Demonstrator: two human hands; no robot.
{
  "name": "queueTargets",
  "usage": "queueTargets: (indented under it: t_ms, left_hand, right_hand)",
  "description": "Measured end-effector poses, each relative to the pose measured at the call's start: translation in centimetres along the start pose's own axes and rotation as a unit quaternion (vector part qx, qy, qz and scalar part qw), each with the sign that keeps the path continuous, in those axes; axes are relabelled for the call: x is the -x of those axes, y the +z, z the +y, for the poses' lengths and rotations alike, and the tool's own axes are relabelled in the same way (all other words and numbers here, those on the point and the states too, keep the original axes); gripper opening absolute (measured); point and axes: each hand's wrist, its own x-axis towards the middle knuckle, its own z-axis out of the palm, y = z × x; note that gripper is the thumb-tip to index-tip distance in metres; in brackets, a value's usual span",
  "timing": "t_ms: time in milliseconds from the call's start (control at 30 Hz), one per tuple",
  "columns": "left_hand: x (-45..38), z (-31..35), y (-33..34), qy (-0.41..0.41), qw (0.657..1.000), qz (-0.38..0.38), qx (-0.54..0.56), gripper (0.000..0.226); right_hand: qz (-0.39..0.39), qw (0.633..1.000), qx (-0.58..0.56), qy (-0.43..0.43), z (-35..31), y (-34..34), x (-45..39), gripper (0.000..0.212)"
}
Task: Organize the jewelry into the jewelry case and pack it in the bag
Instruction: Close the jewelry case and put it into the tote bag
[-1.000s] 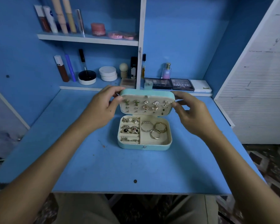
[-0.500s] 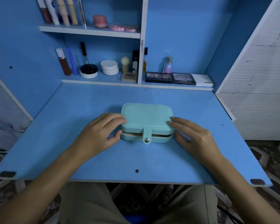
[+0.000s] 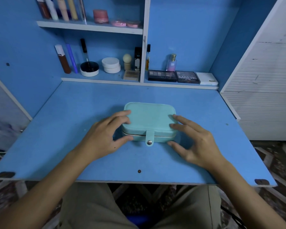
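The teal jewelry case (image 3: 149,116) lies closed on the blue desk (image 3: 82,103), its lid down and the snap strap (image 3: 149,140) hanging over the front edge. A thin gap shows between lid and base. My left hand (image 3: 104,138) grips the case's front left corner, fingers on the lid and thumb against the base. On the front right corner my right hand (image 3: 195,142) holds it the same way, fingertips on the lid edge and thumb at the base. The jewelry is hidden inside. No bag is in view.
Cosmetics stand on the shelves behind the desk: eyeshadow palettes (image 3: 173,76), a perfume bottle (image 3: 171,63), white jars (image 3: 111,65) and tubes (image 3: 63,61). A white cabinet (image 3: 262,80) borders the desk on the right. My lap is below the desk's front edge.
The lid, held upright with rings and earrings showing, was folded down over the base. Both hands came down from the lid's top corners to the front corners of the closed case.
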Motion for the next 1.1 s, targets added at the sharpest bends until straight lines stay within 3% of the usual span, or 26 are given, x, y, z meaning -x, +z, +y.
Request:
queueTargets:
  t_ms: [200,467,633,833,1100]
  left_hand:
    - [-0.4,-0.7,0.2,0.008,0.999,-0.003,0.046,0.050]
    - [-2.9,-1.1,-1.4,-0.045,0.990,-0.039,0.127,0.049]
    - [-4.7,-0.5,-2.7,0.003,0.999,-0.041,0.007,0.056]
    - [-5.7,0.6,-1.9,0.046,0.995,-0.084,0.016,0.081]
    - [-6.4,0.1,-1.0,0.079,0.997,-0.012,-0.011,0.067]
  right_hand:
    - [-0.028,0.998,0.040,-0.033,-0.1,0.8,-0.7,0.055]
    - [-0.013,0.998,0.037,-0.049,0.4,1.1,-2.7,0.063]
    - [-0.032,0.999,0.011,-0.029,0.5,0.1,-4.2,0.062]
    - [-0.066,0.998,0.001,-0.001,0.5,-0.6,-5.3,0.064]
    - [-0.095,0.995,-0.012,0.019,0.3,-1.3,-6.6,0.061]
